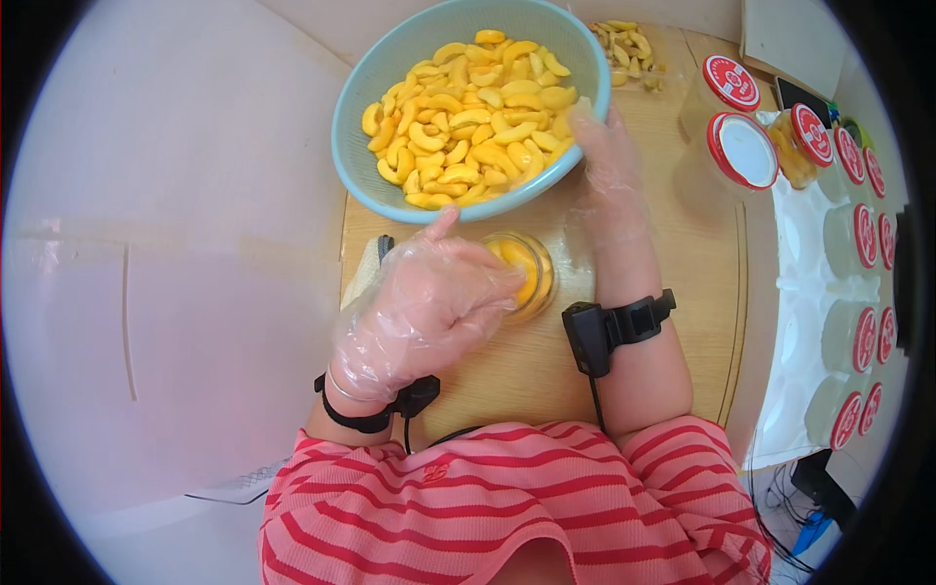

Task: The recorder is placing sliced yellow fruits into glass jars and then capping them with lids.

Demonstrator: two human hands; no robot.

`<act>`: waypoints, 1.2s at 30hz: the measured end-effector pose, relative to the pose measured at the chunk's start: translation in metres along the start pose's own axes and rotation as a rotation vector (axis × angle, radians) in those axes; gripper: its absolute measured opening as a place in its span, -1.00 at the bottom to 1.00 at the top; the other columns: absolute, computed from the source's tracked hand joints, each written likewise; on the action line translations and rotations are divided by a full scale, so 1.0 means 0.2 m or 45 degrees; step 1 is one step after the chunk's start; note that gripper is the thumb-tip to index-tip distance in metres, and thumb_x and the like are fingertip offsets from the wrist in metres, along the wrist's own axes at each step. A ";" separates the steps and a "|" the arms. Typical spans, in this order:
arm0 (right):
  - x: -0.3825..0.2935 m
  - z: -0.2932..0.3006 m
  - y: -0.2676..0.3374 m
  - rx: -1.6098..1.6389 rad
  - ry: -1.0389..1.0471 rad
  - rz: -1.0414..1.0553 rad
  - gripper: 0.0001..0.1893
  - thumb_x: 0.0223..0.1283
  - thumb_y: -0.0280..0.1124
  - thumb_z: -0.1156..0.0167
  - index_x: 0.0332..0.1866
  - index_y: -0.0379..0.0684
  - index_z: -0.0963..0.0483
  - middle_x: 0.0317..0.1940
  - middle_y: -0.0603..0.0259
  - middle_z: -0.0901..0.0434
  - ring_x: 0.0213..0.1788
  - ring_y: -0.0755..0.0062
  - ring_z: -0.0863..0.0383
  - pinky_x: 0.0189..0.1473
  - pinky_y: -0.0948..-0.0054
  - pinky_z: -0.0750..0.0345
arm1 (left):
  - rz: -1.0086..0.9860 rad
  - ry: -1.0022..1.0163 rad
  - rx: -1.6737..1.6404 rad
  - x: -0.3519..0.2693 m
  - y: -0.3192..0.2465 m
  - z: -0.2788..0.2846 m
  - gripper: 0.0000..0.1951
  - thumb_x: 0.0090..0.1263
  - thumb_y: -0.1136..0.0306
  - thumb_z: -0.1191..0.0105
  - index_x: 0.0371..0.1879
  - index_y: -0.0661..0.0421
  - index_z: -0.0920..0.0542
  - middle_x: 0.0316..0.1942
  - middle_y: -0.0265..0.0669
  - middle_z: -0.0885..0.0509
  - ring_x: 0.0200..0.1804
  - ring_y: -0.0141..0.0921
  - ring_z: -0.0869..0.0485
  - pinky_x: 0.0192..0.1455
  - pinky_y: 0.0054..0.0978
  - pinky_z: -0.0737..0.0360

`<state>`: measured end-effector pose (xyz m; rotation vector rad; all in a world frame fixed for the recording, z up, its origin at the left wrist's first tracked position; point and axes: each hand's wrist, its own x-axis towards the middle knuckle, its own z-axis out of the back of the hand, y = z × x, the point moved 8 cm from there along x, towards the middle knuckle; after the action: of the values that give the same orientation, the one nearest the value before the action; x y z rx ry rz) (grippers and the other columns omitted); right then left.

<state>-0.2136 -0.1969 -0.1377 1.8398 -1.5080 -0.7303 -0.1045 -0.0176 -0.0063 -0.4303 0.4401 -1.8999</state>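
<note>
A light-blue plastic colander (472, 213), tilted towards me, holds a heap of yellow fruit slices (468, 124), peach-like. My right hand (610, 172), in a thin clear plastic glove, grips the colander's right rim. Below the colander an open glass jar (545, 292) with yellow slices in it stands on the wooden table (504, 380). My left hand (446, 285), gloved too, reaches over the jar with its fingertips at the mouth, near a slice; whether they pinch it is hidden. The left thumb points up at the colander's lower rim.
Fruit scraps (625, 51) lie on plastic at the back. Jars with red lids stand at the right, one a filled jar (793, 157); several more are lined up on a white foam tray (793, 292). A pale cloth item (362, 274) lies left of my left hand.
</note>
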 end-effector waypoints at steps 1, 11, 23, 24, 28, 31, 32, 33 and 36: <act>0.00 0.00 0.00 -0.060 -0.021 -0.001 -0.09 0.29 -0.33 -0.48 0.69 -0.38 -0.23 0.48 0.01 -0.52 0.46 0.23 -0.53 0.54 0.29 -0.41 | -0.001 0.002 0.002 0.01 0.00 0.01 -0.72 0.28 0.54 -0.41 -0.04 0.00 -0.85 -0.24 -0.36 -0.83 -0.01 -0.25 -0.81 0.67 0.31 -0.25; 0.00 -0.01 0.00 -0.012 0.005 0.046 -0.05 0.27 -0.30 -0.51 0.70 -0.35 -0.21 0.50 0.01 -0.50 0.48 0.21 -0.51 0.57 0.28 -0.38 | 0.031 0.023 0.191 0.10 -0.03 0.02 -0.86 0.21 0.52 -0.44 -0.34 -0.03 -0.79 -0.31 -0.40 -0.78 -0.07 -0.26 -0.78 0.60 0.27 -0.39; 0.01 -0.03 0.02 -0.006 0.098 0.077 -0.05 0.23 -0.20 -0.48 0.68 -0.35 -0.24 0.49 0.02 -0.49 0.50 0.19 -0.49 0.58 0.26 -0.38 | -0.110 -0.075 0.090 0.13 -0.03 0.19 -0.87 0.22 0.48 -0.45 -0.28 0.06 -0.81 -0.24 -0.35 -0.82 -0.09 -0.25 -0.76 0.41 0.03 -0.60; 0.00 -0.03 0.03 -0.017 0.099 0.093 -0.03 0.23 -0.18 -0.48 0.68 -0.36 -0.23 0.49 0.01 -0.49 0.51 0.19 -0.49 0.58 0.26 -0.37 | -0.038 -0.157 -0.094 0.13 0.03 0.24 -0.88 0.28 0.49 -0.44 -0.22 0.09 -0.82 -0.18 -0.30 -0.85 -0.06 -0.27 -0.78 0.38 -0.06 -0.62; 0.00 -0.01 0.02 -0.047 0.088 0.111 -0.01 0.25 -0.14 -0.47 0.69 -0.38 -0.20 0.51 -0.02 -0.47 0.52 0.17 -0.48 0.59 0.26 -0.36 | 0.477 -0.534 -0.385 0.10 0.37 0.35 -0.83 0.42 0.46 -0.38 -0.06 0.17 -0.84 -0.06 -0.17 -0.88 0.01 -0.31 -0.81 0.30 -0.27 -0.64; 0.00 -0.03 0.03 -0.082 0.133 0.137 -0.01 0.26 -0.12 -0.45 0.70 -0.38 -0.19 0.53 -0.04 -0.45 0.54 0.16 -0.46 0.60 0.26 -0.35 | 0.637 -0.485 -0.146 0.16 0.54 0.35 -0.75 0.48 0.40 -0.34 0.06 0.19 -0.83 -0.01 -0.15 -0.88 0.06 -0.33 -0.80 0.24 -0.38 -0.66; 0.00 -0.04 0.03 -0.083 0.140 0.139 -0.01 0.26 -0.12 -0.45 0.70 -0.38 -0.19 0.53 -0.04 -0.45 0.54 0.16 -0.46 0.60 0.26 -0.35 | 0.700 -0.361 -0.069 0.18 0.59 0.30 -0.72 0.48 0.37 -0.33 0.09 0.19 -0.82 -0.01 -0.13 -0.88 0.06 -0.30 -0.81 0.23 -0.37 -0.66; -0.01 -0.03 0.03 -0.092 0.132 0.138 0.00 0.26 -0.11 -0.46 0.70 -0.37 -0.19 0.53 -0.03 -0.45 0.54 0.17 -0.46 0.60 0.26 -0.34 | 0.759 -0.229 0.003 0.21 0.62 0.26 -0.69 0.47 0.34 -0.32 0.11 0.18 -0.81 0.00 -0.12 -0.88 0.06 -0.27 -0.81 0.22 -0.36 -0.66; -0.02 -0.03 0.04 -0.109 0.098 0.123 -0.01 0.26 -0.10 -0.46 0.70 -0.37 -0.20 0.53 -0.02 -0.45 0.53 0.18 -0.46 0.60 0.26 -0.34 | 0.667 0.162 0.252 0.28 0.62 0.17 -0.64 0.44 0.26 -0.31 0.15 0.14 -0.80 0.02 -0.08 -0.86 0.10 -0.18 -0.80 0.23 -0.29 -0.67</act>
<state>-0.2150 -0.1924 -0.1278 1.7004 -1.4819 -0.6603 -0.0091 -0.1164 -0.0336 -0.0507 0.3969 -1.4444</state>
